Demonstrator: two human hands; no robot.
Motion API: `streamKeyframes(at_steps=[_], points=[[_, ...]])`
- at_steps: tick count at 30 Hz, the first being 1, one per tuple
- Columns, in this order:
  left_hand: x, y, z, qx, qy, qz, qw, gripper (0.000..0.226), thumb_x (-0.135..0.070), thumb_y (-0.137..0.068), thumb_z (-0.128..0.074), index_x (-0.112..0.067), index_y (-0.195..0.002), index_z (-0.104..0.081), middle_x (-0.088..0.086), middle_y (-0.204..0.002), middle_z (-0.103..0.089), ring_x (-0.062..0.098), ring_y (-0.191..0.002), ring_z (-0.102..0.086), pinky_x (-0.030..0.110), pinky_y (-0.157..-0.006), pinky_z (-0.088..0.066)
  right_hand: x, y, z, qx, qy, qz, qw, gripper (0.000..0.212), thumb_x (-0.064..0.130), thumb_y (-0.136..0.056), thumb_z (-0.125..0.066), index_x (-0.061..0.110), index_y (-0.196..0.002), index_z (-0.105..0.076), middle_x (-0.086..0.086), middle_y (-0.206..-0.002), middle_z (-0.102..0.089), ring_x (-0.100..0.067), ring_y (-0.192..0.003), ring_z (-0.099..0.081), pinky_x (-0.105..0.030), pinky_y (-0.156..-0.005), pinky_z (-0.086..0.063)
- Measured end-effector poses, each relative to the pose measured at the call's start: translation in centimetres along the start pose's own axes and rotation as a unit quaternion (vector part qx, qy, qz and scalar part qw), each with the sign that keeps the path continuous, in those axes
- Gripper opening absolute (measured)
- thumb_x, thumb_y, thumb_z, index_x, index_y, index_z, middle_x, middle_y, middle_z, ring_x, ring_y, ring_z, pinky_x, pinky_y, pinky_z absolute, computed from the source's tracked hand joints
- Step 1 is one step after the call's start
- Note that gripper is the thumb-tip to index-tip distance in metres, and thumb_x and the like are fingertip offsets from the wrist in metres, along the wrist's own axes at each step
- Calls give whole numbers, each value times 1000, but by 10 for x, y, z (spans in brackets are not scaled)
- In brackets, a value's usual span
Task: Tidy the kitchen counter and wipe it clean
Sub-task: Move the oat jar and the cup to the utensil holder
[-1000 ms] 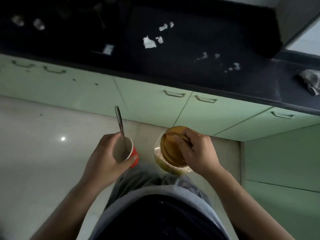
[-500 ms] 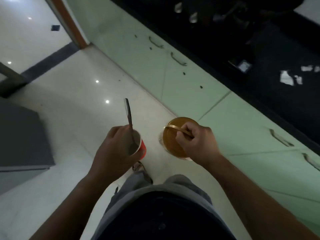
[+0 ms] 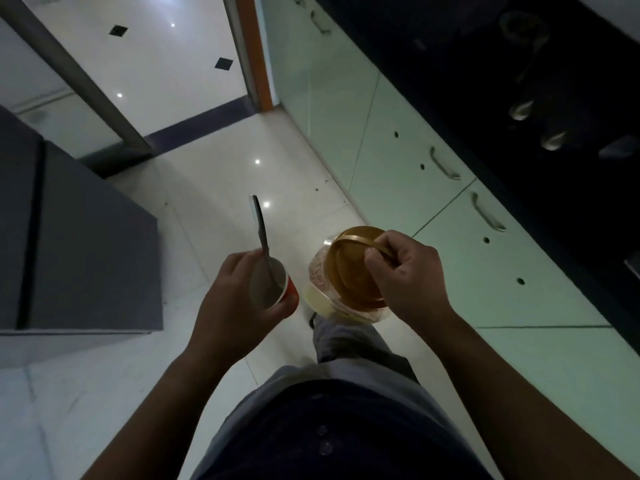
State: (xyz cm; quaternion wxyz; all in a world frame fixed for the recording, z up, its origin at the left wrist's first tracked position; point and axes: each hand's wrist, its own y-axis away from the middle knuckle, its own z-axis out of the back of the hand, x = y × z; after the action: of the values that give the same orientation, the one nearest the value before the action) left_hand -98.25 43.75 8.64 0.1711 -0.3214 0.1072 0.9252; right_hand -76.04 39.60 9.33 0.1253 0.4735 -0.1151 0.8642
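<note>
Left hand [image 3: 232,317] grips the red cup [image 3: 266,294], a spoon [image 3: 260,226] standing inside; right hand [image 3: 412,282] pinches the jar [image 3: 349,271] by its lid handle. Both hang over the floor, with the counter [image 3: 519,81] at two o'clock. Carry the cup level so the spoon cannot tip out

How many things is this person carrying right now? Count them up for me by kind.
Cups: 1, a red cup held in the left hand
Spoons: 1, a metal spoon standing in that cup
Jars: 1, a clear jar with an amber lid, gripped from above by the right hand
Total: 3
</note>
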Motion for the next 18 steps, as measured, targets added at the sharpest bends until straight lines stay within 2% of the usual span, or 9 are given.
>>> streamKeyframes(at_steps=[4, 9, 15, 18], points=[[19, -72, 12, -1, -6, 14, 1000, 79, -34, -65, -81, -8, -131, -47, 12, -126, -52, 13, -97, -45, 8, -65, -32, -7, -78, -17, 35, 5, 14, 999, 20, 33, -79, -52, 20, -64, -54, 7, -51, -50, -12, -63, -53, -12, -53, -41], [28, -181, 42, -4, -21, 12, 1000, 77, -34, -66, -80, -9, -131, -47, 10, -125, -52, 12, -97, -45, 8, -65, -33, -3, -182, -36, 100, -22, 27, 994, 21, 25, -81, -56, 20, -61, -51, 11, -46, -42, -6, -48, -47, -10, -48, -38], [46, -284, 74, -23, -13, 24, 999, 79, -42, -65, -76, -11, -132, -45, 8, -124, -51, 11, -100, -44, 10, -71, -32, 5, -285, -56, 75, -33, 12, 997, 24, 18, -85, -57, 12, -62, -52, 8, -46, -41, -7, -46, -45, -11, -46, -37], [61, -329, 86, -29, 6, 45, 999, 82, -51, -64, -72, -17, -133, -44, 4, -126, -50, 9, -101, -43, 11, -73, -32, 9, -335, -65, 54, -20, 2, 998, 26, 22, -83, -55, 9, -61, -52, 0, -44, -43, -17, -46, -46, -21, -44, -39]])
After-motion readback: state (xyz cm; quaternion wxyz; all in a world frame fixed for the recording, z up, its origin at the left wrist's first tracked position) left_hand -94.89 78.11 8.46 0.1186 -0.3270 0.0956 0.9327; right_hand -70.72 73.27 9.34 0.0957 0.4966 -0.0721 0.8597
